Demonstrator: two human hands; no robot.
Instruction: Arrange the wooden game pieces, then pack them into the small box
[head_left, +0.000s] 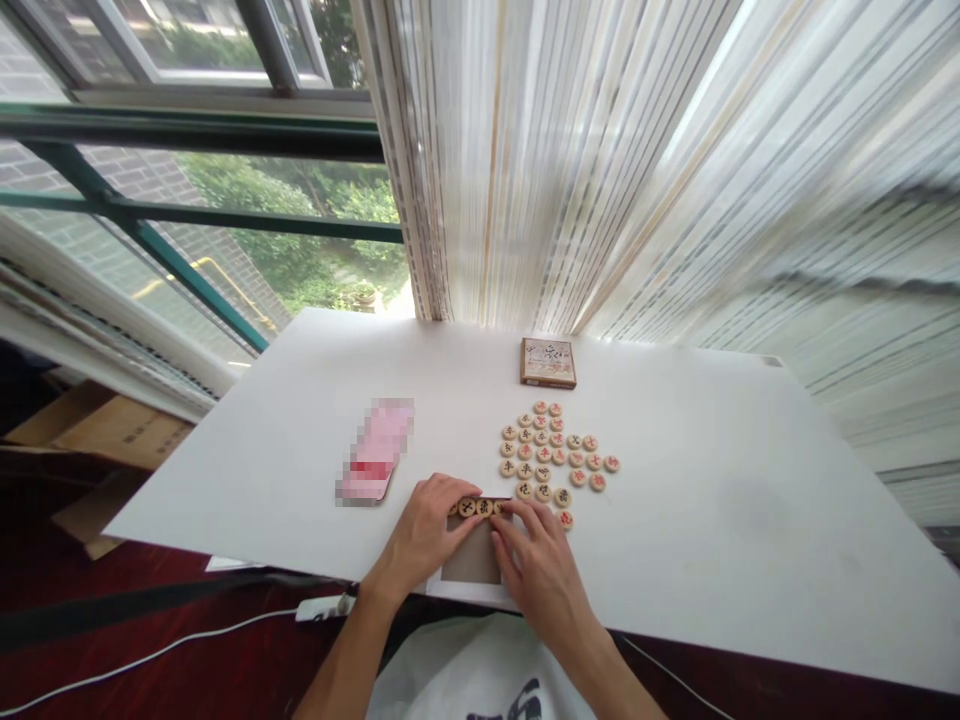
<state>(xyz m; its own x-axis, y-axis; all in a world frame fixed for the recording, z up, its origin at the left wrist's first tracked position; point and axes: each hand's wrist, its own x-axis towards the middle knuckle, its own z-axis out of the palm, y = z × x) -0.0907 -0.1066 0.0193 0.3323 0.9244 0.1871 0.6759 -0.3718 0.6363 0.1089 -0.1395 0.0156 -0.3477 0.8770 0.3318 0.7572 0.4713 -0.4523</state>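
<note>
A shallow open box (472,562) with a grey-brown bottom lies at the table's near edge, between my hands. Along its far wall runs a row of round wooden Chinese chess pieces (484,507) with dark characters. My left hand (426,522) grips the row from the left, thumb on the near side and fingers at the far rim. From the right, my right hand (541,552) has its bent fingers on the row's right end, partly hiding it. Beyond my right hand, loose Chinese chess pieces (544,454) with red or black characters lie flat in an irregular group.
A flat brown box lid (549,372) with printed writing lies at the back of the white table (720,500). To the left is a pink, pixelated phone-like object (379,450). A window and striped curtains (540,180) border the far side. A white power strip (324,608) is below the near edge.
</note>
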